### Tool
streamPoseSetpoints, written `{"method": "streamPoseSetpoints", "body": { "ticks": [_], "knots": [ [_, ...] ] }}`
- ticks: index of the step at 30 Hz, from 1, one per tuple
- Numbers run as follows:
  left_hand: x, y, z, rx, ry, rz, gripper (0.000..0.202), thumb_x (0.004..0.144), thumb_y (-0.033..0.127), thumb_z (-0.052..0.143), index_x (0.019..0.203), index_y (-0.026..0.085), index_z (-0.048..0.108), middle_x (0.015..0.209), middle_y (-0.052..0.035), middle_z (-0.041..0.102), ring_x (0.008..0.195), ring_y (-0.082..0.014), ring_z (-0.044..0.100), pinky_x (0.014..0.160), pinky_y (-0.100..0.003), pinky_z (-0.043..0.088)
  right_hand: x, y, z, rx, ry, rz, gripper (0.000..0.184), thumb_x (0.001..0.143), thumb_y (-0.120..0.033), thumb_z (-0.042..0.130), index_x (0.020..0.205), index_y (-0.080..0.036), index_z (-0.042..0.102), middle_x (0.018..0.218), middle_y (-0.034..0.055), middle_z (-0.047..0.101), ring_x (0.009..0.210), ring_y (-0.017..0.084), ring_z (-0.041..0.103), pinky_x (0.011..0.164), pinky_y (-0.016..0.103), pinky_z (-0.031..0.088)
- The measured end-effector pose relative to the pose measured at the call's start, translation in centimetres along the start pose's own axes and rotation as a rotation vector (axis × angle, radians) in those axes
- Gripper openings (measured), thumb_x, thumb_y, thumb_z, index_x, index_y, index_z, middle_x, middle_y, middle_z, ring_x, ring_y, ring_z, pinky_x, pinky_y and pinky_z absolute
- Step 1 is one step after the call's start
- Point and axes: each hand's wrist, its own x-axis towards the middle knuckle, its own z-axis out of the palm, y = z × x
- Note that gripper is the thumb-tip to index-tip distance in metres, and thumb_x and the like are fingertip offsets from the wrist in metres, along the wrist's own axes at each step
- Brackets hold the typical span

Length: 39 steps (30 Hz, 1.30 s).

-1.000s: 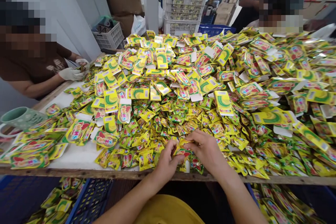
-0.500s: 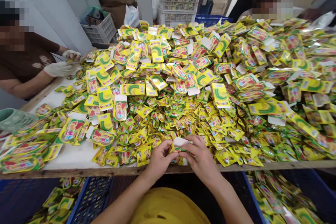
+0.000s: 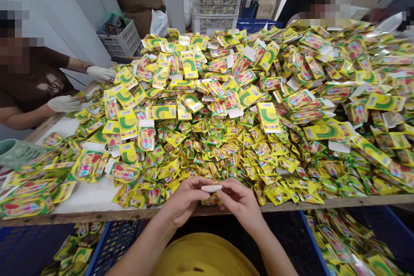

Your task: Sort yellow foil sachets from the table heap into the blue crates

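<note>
At the table's near edge, a small yellow carton [image 3: 211, 188] is pinched between both my hands, its white end flap facing up. My left hand [image 3: 185, 200] grips its left end with thumb and fingers. On the right end, my right hand [image 3: 239, 202] is closed in the same way. Most of the carton's body is hidden by my fingers. Just beyond my hands lies a heap of small yellow and green sachets [image 3: 226, 146]. Yellow printed cartons, such as this one [image 3: 268, 117] with its green swirl, lie on top and behind.
A green mug [image 3: 19, 153] stands at the left. Blue crates [image 3: 312, 241] with cartons sit below the table edge [image 3: 80, 215]. A gloved co-worker [image 3: 35, 82] is at the left, another person at the back right. White crates [image 3: 216, 0] are stacked behind.
My hands have tipped the carton, so its white flap now appears as a narrow strip between my fingers. The co-worker's gloved hands have moved apart, one reaching toward the pile.
</note>
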Motion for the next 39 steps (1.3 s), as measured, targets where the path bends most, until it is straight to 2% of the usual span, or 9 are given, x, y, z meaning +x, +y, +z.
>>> {"method": "streamPoseSetpoints", "body": {
  "ticks": [3, 7, 14, 19, 24, 29, 33, 36, 39],
  "knots": [
    [0.0, -0.6, 0.4, 0.064, 0.087, 0.102, 0.023, 0.068, 0.017, 0.073, 0.091, 0.018, 0.074, 0.093, -0.0047, 0.074, 0.086, -0.0178, 0.065, 0.081, -0.028, 0.048, 0.4, -0.4, -0.3, -0.086, 0.039, -0.026, 0.020, 0.078, -0.033, 0.067, 0.094, -0.023, 0.075, 0.079, 0.0030, 0.059, 0.057, 0.012, 0.053, 0.041, 0.021, 0.049],
    [0.5, -1.3, 0.4, 0.317, 0.255, 0.304, 0.020, 0.074, 0.025, 0.071, 0.092, 0.019, 0.076, 0.098, -0.0068, 0.075, 0.093, -0.0220, 0.067, 0.090, -0.034, 0.049, 1.2, -0.6, -0.5, -0.100, 0.035, -0.093, 0.019, 0.080, -0.035, 0.067, 0.091, -0.024, 0.077, 0.080, 0.0056, 0.066, 0.075, 0.017, 0.060, 0.059, 0.027, 0.055],
    [1.5, -1.7, 0.1, 0.534, 0.314, 0.426, 0.021, 0.081, 0.028, 0.065, 0.098, 0.019, 0.074, 0.096, -0.0067, 0.075, 0.086, -0.0202, 0.069, 0.080, -0.031, 0.055, 2.0, -0.1, 0.1, 0.007, 0.156, 0.009, 0.020, 0.069, -0.038, 0.076, 0.083, -0.023, 0.077, 0.074, 0.0018, 0.065, 0.048, 0.010, 0.055, 0.044, 0.025, 0.053],
    [1.7, -1.7, -0.5, 0.767, 0.188, 0.685, 0.015, 0.085, 0.021, 0.062, 0.092, 0.021, 0.075, 0.090, -0.0058, 0.075, 0.083, -0.0178, 0.069, 0.080, -0.031, 0.055, 2.0, 0.7, -0.3, -0.017, 0.131, -0.086, 0.014, 0.073, -0.035, 0.075, 0.082, -0.024, 0.077, 0.082, 0.0043, 0.067, 0.061, 0.015, 0.061, 0.049, 0.028, 0.056],
    [1.3, -2.0, -1.7, 0.891, -0.003, 0.901, 0.024, 0.083, 0.020, 0.066, 0.107, 0.024, 0.069, 0.102, -0.0083, 0.072, 0.095, -0.0190, 0.066, 0.087, -0.034, 0.053, 0.6, 1.6, -0.9, -0.247, 0.120, -0.318, 0.013, 0.081, -0.026, 0.068, 0.091, -0.028, 0.077, 0.088, 0.0062, 0.068, 0.084, 0.020, 0.064, 0.074, 0.035, 0.056],
    [1.0, -2.7, -1.5, 1.043, -0.110, 0.801, 0.028, 0.091, 0.019, 0.053, 0.116, 0.022, 0.064, 0.094, -0.0092, 0.067, 0.088, -0.0169, 0.062, 0.079, -0.030, 0.051, 0.4, 0.5, -3.2, -0.402, -0.044, -0.346, 0.017, 0.087, -0.028, 0.060, 0.095, -0.025, 0.075, 0.099, 0.0077, 0.068, 0.095, 0.021, 0.063, 0.081, 0.036, 0.053],
    [1.2, -2.3, -0.4, 1.163, -0.146, 0.724, 0.033, 0.093, 0.022, 0.048, 0.123, 0.023, 0.061, 0.085, -0.0075, 0.062, 0.079, -0.0162, 0.059, 0.073, -0.028, 0.049, 5.3, -1.7, -5.2, -0.900, 0.136, -0.325, 0.019, 0.090, -0.023, 0.052, 0.092, -0.019, 0.071, 0.092, 0.0078, 0.069, 0.089, 0.020, 0.064, 0.080, 0.033, 0.051],
    [0.0, 0.2, -0.7, 1.000, 0.119, 0.705, 0.030, 0.092, 0.026, 0.050, 0.120, 0.023, 0.061, 0.098, -0.0071, 0.066, 0.088, -0.0164, 0.062, 0.081, -0.027, 0.050, 10.0, -2.6, -5.2, -1.247, 0.106, -0.219, 0.017, 0.084, -0.016, 0.060, 0.099, -0.016, 0.067, 0.096, 0.0109, 0.067, 0.096, 0.024, 0.061, 0.084, 0.034, 0.046],
    [-4.7, 3.8, -5.4, 0.978, 0.512, 0.531, 0.033, 0.088, 0.039, 0.055, 0.116, 0.025, 0.062, 0.111, -0.0036, 0.068, 0.099, -0.0210, 0.063, 0.089, -0.032, 0.050, 12.6, -2.5, -4.5, -1.351, 0.064, -0.184, 0.029, 0.073, -0.012, 0.070, 0.101, -0.011, 0.064, 0.100, 0.0171, 0.062, 0.099, 0.030, 0.057, 0.082, 0.036, 0.044]
  ]
}}
